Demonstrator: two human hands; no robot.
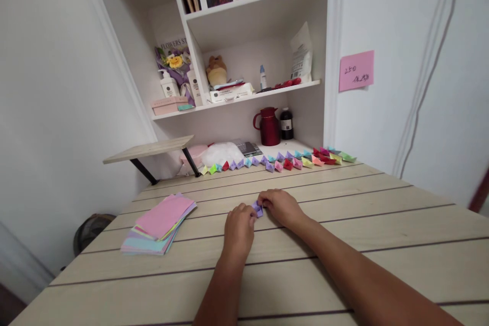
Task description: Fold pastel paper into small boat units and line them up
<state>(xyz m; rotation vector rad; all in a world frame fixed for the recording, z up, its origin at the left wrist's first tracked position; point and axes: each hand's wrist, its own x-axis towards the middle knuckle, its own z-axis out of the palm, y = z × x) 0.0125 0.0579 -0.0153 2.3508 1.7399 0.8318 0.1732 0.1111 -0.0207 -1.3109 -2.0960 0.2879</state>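
A small purple folded paper piece lies on the wooden table, pinched from both sides. My left hand grips its left end with curled fingers. My right hand presses its right end, fingers bent over it. Most of the paper is hidden by my fingers. To the left lies a stack of coloured square papers, pink sheet on top. Along the table's far edge runs a row of several folded paper boats in green, red, purple, blue, pink and yellow.
White wall shelves hold bottles, a box, a plush toy and a framed photo. A red jug and a dark bottle stand behind the boats. A small raised wooden shelf juts out at left. A pink sticky note hangs on the wall.
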